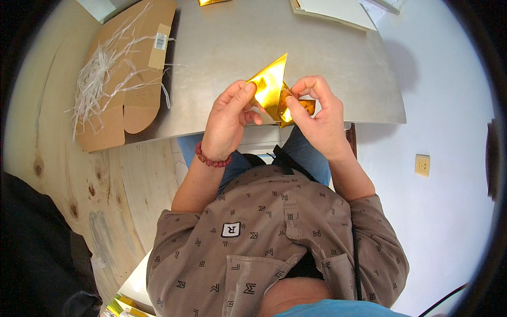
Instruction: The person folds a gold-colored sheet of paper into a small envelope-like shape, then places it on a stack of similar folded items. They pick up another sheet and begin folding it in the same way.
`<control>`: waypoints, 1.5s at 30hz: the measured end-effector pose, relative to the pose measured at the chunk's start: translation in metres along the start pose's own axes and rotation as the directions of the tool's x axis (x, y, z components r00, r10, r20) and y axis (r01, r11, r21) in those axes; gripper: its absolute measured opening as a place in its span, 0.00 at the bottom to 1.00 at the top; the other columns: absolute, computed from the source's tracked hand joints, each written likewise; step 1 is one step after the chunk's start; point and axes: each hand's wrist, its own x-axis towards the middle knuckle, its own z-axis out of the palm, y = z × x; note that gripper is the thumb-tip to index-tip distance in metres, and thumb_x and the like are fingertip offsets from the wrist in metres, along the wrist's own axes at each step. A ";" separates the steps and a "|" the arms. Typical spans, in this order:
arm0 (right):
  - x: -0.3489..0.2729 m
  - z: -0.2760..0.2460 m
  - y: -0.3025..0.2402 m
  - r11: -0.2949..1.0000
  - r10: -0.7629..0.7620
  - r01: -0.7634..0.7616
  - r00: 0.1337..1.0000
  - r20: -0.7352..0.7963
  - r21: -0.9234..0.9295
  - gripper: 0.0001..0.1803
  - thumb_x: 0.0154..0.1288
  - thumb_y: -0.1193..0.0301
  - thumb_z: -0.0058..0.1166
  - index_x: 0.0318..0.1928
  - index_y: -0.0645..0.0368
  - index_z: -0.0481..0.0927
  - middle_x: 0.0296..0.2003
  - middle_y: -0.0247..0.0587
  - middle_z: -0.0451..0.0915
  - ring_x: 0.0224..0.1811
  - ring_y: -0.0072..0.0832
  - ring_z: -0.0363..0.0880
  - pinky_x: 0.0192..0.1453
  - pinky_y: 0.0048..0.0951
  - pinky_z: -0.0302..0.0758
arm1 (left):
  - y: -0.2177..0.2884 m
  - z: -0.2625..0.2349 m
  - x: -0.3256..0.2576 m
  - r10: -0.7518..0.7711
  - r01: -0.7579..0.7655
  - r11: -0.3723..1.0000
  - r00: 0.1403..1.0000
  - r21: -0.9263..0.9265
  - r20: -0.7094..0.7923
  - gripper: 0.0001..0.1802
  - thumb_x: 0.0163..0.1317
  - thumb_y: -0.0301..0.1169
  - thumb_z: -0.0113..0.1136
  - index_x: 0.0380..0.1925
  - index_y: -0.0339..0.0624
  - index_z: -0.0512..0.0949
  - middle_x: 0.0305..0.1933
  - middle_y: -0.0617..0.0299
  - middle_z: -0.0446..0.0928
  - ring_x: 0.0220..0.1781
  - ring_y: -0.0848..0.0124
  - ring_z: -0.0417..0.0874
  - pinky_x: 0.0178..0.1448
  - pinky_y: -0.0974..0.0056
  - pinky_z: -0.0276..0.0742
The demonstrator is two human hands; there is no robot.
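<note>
Shiny gold foil paper [270, 87], folded to a pointed triangular shape with a darker folded flap at its lower right, is held up between my hands just above the table's near edge. My left hand [232, 108] pinches its left side between thumb and fingers; a red bead bracelet circles that wrist. On the right, my right hand [321, 111] grips the folded flap with thumb and forefinger. The fingers cover part of the folds there.
A grey metal table [211, 68] spans the front. Flattened brown cardboard [142, 98] with white shredded strips [103, 74] overhangs its left side. White sheets [332, 13] lie at the far right, another gold piece [211, 1] at the far edge. A wall outlet [422, 165] is at right.
</note>
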 end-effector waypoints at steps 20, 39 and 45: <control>0.015 -0.003 -0.008 0.817 -0.367 0.371 0.925 0.100 -0.441 0.06 0.60 0.73 0.63 0.39 0.56 0.84 0.30 0.38 0.80 0.37 0.40 0.79 0.57 0.44 0.70 | 0.026 0.032 0.010 0.424 -0.271 0.216 0.891 0.938 0.160 0.30 0.71 0.42 0.67 0.64 0.33 0.72 0.58 0.40 0.75 0.49 0.53 0.85 0.54 0.55 0.83; 0.050 -0.010 -0.010 0.834 -0.330 0.380 0.925 0.190 -0.400 0.05 0.61 0.70 0.62 0.36 0.57 0.83 0.30 0.42 0.83 0.36 0.43 0.81 0.55 0.44 0.70 | 0.047 0.038 0.036 0.203 -0.155 0.594 0.978 0.789 0.039 0.24 0.75 0.43 0.62 0.55 0.30 0.77 0.52 0.48 0.82 0.51 0.61 0.86 0.53 0.60 0.83; 0.071 -0.011 -0.002 0.986 -0.134 0.142 0.986 0.096 -0.083 0.07 0.65 0.71 0.64 0.37 0.62 0.82 0.32 0.41 0.84 0.34 0.33 0.82 0.48 0.36 0.76 | 0.048 0.032 0.043 0.193 -0.158 0.863 0.981 0.481 -0.024 0.31 0.68 0.30 0.72 0.66 0.33 0.68 0.67 0.49 0.73 0.54 0.68 0.86 0.54 0.67 0.85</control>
